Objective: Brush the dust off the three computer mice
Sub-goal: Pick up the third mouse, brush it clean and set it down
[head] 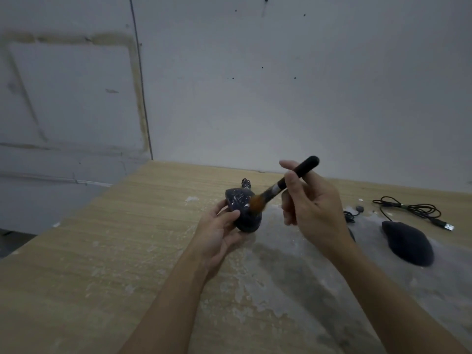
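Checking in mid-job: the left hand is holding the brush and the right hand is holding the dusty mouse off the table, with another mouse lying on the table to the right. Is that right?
Not quite: the hands are swapped. In the head view the right hand holds the brush, and the left hand holds the dusty mouse off the table. Another mouse does lie to the right.

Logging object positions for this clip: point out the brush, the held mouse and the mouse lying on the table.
brush [304, 167]: head view, black handle.
held mouse [241, 200]: head view, dusty top.
mouse on the table [408, 242]: head view, back shell.

Two bare forearms and hands

Left hand and right hand wear no gloves, rings or watch; no sleeves show along either forearm.
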Tool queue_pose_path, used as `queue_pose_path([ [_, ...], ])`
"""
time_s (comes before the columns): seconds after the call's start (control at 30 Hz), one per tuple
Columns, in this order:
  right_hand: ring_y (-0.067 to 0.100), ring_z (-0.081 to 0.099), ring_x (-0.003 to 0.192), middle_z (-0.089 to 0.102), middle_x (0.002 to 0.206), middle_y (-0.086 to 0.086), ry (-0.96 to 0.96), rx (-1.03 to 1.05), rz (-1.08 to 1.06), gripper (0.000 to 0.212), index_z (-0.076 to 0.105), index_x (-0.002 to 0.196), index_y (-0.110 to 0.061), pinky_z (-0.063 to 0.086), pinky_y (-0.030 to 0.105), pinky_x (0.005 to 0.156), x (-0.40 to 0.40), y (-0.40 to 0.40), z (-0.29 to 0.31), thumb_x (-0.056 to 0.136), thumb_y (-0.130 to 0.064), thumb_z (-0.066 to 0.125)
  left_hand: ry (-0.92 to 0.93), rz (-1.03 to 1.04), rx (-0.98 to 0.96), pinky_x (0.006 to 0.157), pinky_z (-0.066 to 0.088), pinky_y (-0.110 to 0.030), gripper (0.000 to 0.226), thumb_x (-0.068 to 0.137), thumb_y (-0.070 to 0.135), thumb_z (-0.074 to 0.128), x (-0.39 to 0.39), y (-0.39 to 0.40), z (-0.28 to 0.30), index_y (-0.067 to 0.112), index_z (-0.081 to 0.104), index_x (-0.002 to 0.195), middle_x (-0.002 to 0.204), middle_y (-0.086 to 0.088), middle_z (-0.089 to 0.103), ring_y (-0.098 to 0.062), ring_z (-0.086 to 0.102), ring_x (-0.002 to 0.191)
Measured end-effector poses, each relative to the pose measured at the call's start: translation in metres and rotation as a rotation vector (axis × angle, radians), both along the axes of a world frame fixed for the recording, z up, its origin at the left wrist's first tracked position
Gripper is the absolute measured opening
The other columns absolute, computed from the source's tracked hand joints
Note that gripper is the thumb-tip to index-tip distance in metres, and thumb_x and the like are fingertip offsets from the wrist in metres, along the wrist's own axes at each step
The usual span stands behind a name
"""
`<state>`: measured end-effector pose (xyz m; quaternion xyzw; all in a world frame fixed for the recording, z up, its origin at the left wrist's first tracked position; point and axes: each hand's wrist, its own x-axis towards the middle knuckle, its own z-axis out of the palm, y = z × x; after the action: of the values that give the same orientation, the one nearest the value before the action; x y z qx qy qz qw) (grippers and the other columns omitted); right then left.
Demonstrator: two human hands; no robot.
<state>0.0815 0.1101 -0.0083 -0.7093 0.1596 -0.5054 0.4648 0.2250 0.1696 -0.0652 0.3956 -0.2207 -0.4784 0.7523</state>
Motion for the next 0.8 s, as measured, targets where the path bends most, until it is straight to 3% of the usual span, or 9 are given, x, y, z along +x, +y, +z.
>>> queue_pose_path([
  [0.03,0.014,0.047,0.037,0.053,0.055,-0.003,0.011,0.006,0.018,0.032,0.057,0.111,-0.020,0.041,0.021,0.038,0.000,0.002,0.002,0.085,-0.034,0.046,-0.022,-0.010,-0.006,0.071,0.057,-0.040,0.036,0.089,-0.007,0.044,0.000,0.001,0.001,0.008,0.051,0.121,0.114,-0.019,0.062,-0.033,0.059,0.110],
  [0.1,0.015,0.049,0.035,0.056,0.056,-0.010,0.064,-0.011,0.016,0.023,0.061,0.100,-0.022,0.039,0.022,0.035,0.005,0.004,-0.001,0.086,-0.035,0.047,-0.055,-0.016,-0.013,0.074,0.057,-0.041,0.036,0.088,-0.007,0.045,-0.002,0.002,0.001,0.008,0.052,0.120,0.118,-0.019,0.061,-0.033,0.058,0.111],
  [0.23,0.016,0.056,0.037,0.062,0.066,-0.007,0.164,-0.083,-0.116,0.013,0.060,0.081,-0.027,0.040,0.017,0.038,0.016,0.001,-0.005,0.090,-0.022,0.053,-0.059,-0.007,-0.012,0.077,0.057,-0.042,0.036,0.087,-0.006,0.048,-0.002,0.002,-0.001,0.010,0.054,0.118,0.119,-0.019,0.062,-0.034,0.061,0.109],
  [0.33,0.013,0.060,0.040,0.065,0.075,-0.007,0.140,-0.135,-0.212,0.014,0.058,0.080,-0.033,0.043,0.016,0.042,0.019,0.001,-0.002,0.089,-0.024,0.055,-0.054,-0.010,-0.032,0.077,0.058,-0.041,0.036,0.086,-0.005,0.050,0.000,0.004,-0.002,0.014,0.055,0.116,0.118,-0.016,0.064,-0.031,0.063,0.107],
  [0.4,0.014,0.060,0.040,0.067,0.074,-0.003,0.180,-0.137,-0.161,0.014,0.059,0.078,-0.031,0.043,0.017,0.042,0.022,0.002,-0.001,0.089,-0.023,0.056,-0.063,-0.016,-0.051,0.078,0.058,-0.041,0.036,0.086,-0.005,0.049,0.001,0.005,-0.001,0.013,0.055,0.117,0.118,-0.016,0.064,-0.031,0.063,0.106],
  [0.5,0.013,0.060,0.039,0.066,0.074,-0.006,0.187,-0.144,-0.271,0.011,0.060,0.079,-0.027,0.044,0.017,0.042,0.024,-0.002,0.000,0.089,-0.023,0.057,-0.090,-0.005,-0.040,0.076,0.058,-0.040,0.041,0.087,-0.005,0.048,0.001,0.005,-0.001,0.014,0.050,0.124,0.116,-0.012,0.065,-0.030,0.065,0.103],
  [0.63,0.015,0.064,0.044,0.071,0.073,0.010,0.252,-0.072,-0.189,0.015,0.063,0.080,-0.022,0.043,0.020,0.052,0.022,-0.007,0.000,0.090,-0.028,0.053,-0.134,0.001,-0.019,0.072,0.058,-0.042,0.042,0.088,-0.005,0.048,-0.001,0.004,-0.003,0.017,0.051,0.123,0.113,-0.008,0.067,-0.026,0.068,0.096],
  [0.73,0.017,0.064,0.044,0.068,0.073,-0.004,0.219,-0.047,-0.289,0.020,0.059,0.072,-0.031,0.043,0.023,0.049,0.023,-0.009,0.004,0.091,-0.027,0.053,-0.175,0.003,0.006,0.069,0.057,-0.039,0.042,0.088,-0.004,0.048,0.000,0.005,-0.002,0.020,0.050,0.122,0.115,-0.006,0.066,-0.029,0.065,0.100],
  [0.8,0.020,0.064,0.043,0.069,0.079,-0.003,0.212,0.026,-0.198,0.019,0.062,0.076,-0.025,0.043,0.024,0.043,0.023,-0.010,0.006,0.092,-0.027,0.052,-0.179,0.000,-0.003,0.074,0.057,-0.041,0.042,0.088,-0.004,0.048,0.000,0.005,-0.003,0.020,0.050,0.123,0.114,-0.006,0.066,-0.029,0.065,0.101],
])
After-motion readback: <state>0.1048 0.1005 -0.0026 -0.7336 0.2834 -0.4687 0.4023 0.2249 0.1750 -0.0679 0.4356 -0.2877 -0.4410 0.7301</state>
